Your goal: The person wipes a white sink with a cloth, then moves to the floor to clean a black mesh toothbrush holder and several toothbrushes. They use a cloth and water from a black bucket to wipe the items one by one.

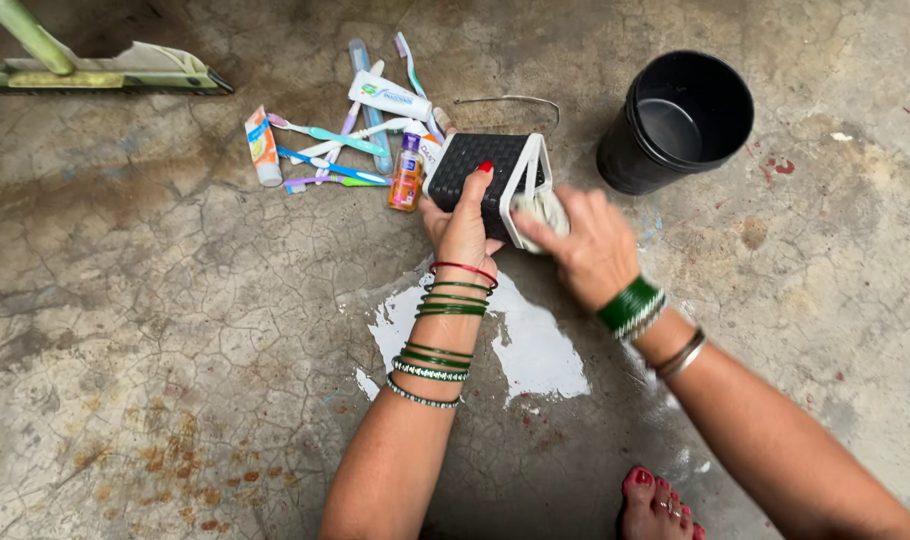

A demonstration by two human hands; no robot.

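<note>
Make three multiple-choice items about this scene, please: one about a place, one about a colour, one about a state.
1. Where is the black bucket relative to the woven holder?
A. to its right
B. to its left
C. under it

2. What colour is the small bottle beside the toothbrushes?
A. blue
B. orange
C. black

3. What does the right hand press on the holder?
A. a brush
B. nothing
C. a pale cloth

Answers: 1 A, the bucket stands at upper right. 2 B, its body is orange. 3 C, the left hand grips the holder while the right presses a cloth.
</note>
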